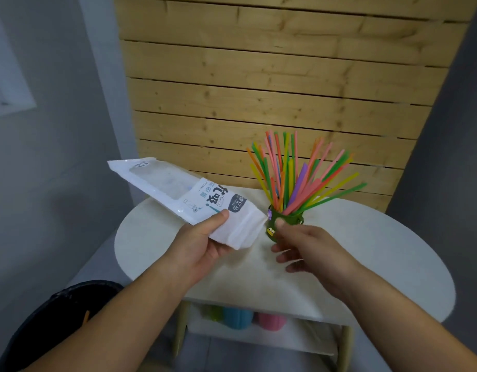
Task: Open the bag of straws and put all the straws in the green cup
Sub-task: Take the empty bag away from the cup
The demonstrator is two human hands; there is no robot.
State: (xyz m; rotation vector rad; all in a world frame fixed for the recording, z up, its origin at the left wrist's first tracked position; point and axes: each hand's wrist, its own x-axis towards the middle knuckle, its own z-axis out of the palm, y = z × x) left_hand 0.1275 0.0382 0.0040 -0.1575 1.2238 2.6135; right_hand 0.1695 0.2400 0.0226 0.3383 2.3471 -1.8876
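Straws [299, 173] fanned from green cup [285, 224], half hidden by right hand [304, 245] grasping it; bag [194, 200], "Straw" legible, clenched in left hand [199, 242].

1. Two bare forearms enter from the bottom edge of the view, one on each side.
2. Neither arm shows a sleeve; both are uncovered from the wrist to the frame edge.
3. The left hand [202, 244] wears no glove, ring or band on the parts that show.
4. The right hand [303, 247] is likewise ungloved, with no ring showing.
5. No watch or bracelet sits on either wrist.
6. The thumbnails of both hands are short and unpainted.
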